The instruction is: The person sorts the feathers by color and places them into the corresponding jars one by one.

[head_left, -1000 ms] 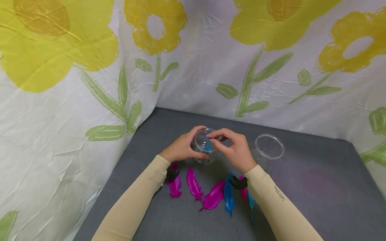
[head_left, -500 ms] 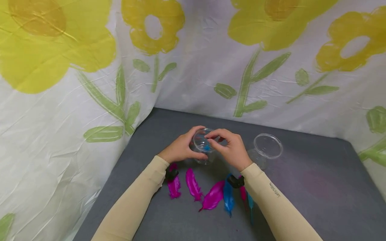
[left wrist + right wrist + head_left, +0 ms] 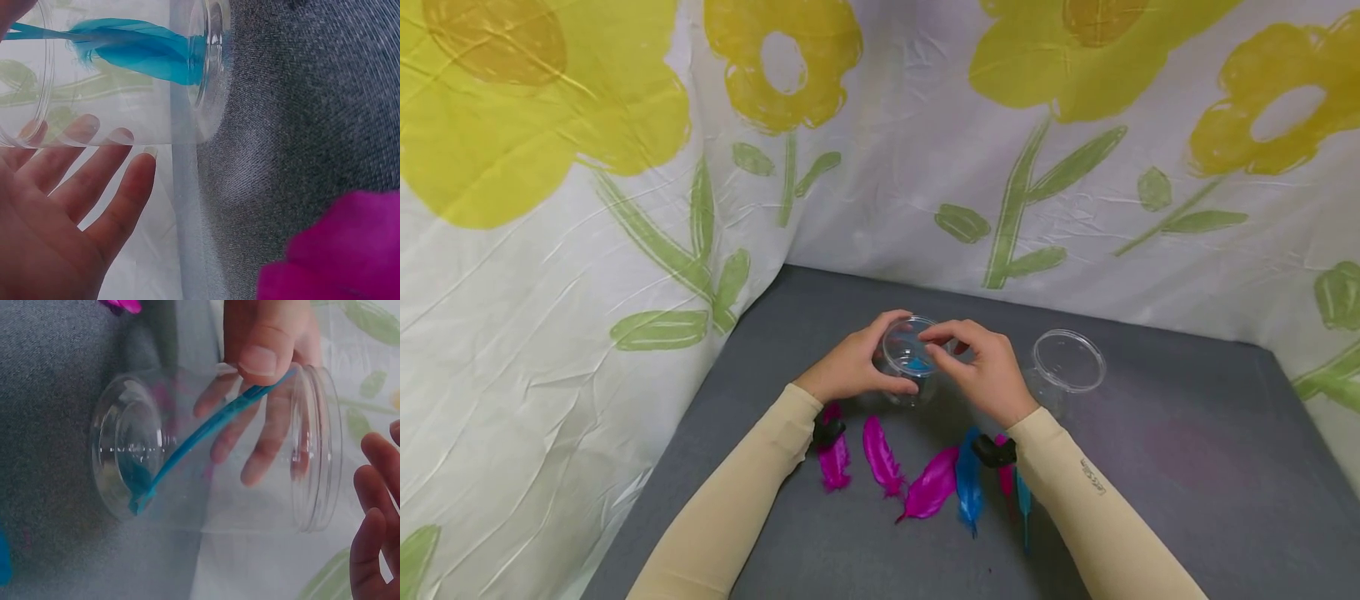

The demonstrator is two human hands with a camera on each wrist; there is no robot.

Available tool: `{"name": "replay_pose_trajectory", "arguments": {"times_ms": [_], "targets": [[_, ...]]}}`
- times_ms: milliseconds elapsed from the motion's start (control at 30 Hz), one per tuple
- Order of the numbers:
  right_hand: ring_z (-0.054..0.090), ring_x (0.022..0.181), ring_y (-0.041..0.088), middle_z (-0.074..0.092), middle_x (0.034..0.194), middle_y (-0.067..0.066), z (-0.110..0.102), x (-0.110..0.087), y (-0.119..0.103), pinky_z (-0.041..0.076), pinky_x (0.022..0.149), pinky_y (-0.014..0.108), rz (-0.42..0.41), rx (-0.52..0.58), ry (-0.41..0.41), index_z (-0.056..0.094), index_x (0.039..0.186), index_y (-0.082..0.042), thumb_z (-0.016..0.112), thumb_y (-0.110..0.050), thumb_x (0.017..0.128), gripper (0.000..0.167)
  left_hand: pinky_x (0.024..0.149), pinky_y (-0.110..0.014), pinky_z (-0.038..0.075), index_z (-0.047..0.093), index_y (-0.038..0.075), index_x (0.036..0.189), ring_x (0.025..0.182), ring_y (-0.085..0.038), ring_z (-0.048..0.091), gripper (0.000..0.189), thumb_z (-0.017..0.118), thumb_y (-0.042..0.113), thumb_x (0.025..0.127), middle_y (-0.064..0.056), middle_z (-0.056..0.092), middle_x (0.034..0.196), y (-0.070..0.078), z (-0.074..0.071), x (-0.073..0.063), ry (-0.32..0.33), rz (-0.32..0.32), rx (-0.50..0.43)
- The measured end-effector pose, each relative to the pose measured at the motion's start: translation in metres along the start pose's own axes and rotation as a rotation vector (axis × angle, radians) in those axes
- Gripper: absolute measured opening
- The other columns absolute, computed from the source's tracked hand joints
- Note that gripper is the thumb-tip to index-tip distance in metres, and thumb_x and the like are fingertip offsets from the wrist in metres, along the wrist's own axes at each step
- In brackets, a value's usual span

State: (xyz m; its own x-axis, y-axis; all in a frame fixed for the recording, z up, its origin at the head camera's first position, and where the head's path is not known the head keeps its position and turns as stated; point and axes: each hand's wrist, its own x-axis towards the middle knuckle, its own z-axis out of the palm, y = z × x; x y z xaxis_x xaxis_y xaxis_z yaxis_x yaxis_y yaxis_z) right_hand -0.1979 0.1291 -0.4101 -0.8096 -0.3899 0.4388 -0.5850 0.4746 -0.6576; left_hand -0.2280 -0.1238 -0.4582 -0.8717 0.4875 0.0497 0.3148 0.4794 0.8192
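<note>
My left hand [image 3: 857, 362] grips a clear plastic jar [image 3: 917, 387], thumb on the near side and fingers round the far side. The jar stands upright, its mouth uncovered. Inside are blue feathers [image 3: 212, 428], their quills leaning toward the rim beside the left thumb and their vanes down at the base. Two quills show in the left wrist view, above the blue vane [image 3: 137, 50]. My right hand [image 3: 981, 367] hovers at the right of the jar's mouth. Its fingers [image 3: 372, 481] are loosely bent just outside the rim, with nothing seen between them.
A second clear jar [image 3: 1069, 362] stands to the right, partly behind the right wrist. Magenta feathers [image 3: 931, 487] and blue feathers [image 3: 968, 487] lie in a row on the grey table [image 3: 820, 550] nearer the body. A flowered cloth [image 3: 880, 192] hangs behind.
The right fingertips have drawn slightly to the right over the jar's mouth, and the blue patch inside the jar looks a little wider. My left hand keeps its hold on the jar.
</note>
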Motion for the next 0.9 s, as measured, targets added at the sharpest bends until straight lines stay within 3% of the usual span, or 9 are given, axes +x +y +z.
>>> {"name": "replay_pose_trajectory", "arguments": {"times_ms": [200,400,667,900], "targets": [[0.071,0.096,0.014,0.079,0.110,-0.004,-0.010,-0.017,-0.001,0.061,0.086,0.040,-0.029,-0.050,0.015,0.081,0.119,-0.021,0.080,-0.015,0.100,0.020,0.107,-0.045,0.059,0.027,0.046,0.165,0.123,-0.020,0.067,0.107,0.093,0.057,0.081,0.006,0.053,0.160,0.001,0.003,0.003,-0.006,0.017,0.008],[0.069,0.100,0.011,0.079,0.115,-0.005,-0.018,-0.044,-0.002,0.063,0.083,0.040,-0.095,-0.094,-0.021,0.079,0.121,-0.024,0.084,-0.010,0.095,0.030,0.108,-0.048,0.058,0.027,0.045,0.165,0.128,-0.024,0.065,0.107,0.093,0.055,0.081,-0.005,0.054,0.161,0.001,0.002,0.004,-0.004,0.015,0.012],[0.069,0.114,0.009,0.077,0.121,-0.011,-0.028,-0.089,-0.003,0.060,0.097,0.028,-0.212,-0.156,-0.131,0.077,0.120,-0.025,0.088,-0.008,0.090,0.036,0.108,-0.049,0.058,0.026,0.051,0.164,0.128,-0.026,0.066,0.108,0.094,0.059,0.079,-0.003,0.053,0.161,-0.002,0.001,0.003,0.005,-0.007,0.021],[0.065,0.107,0.007,0.077,0.118,-0.010,-0.027,-0.129,0.002,0.053,0.086,0.013,-0.279,-0.163,-0.210,0.078,0.115,-0.021,0.090,-0.004,0.084,0.037,0.107,-0.050,0.059,0.027,0.052,0.164,0.125,-0.028,0.067,0.109,0.093,0.061,0.079,-0.001,0.053,0.161,-0.004,0.001,0.002,0.009,-0.022,0.021]]}}
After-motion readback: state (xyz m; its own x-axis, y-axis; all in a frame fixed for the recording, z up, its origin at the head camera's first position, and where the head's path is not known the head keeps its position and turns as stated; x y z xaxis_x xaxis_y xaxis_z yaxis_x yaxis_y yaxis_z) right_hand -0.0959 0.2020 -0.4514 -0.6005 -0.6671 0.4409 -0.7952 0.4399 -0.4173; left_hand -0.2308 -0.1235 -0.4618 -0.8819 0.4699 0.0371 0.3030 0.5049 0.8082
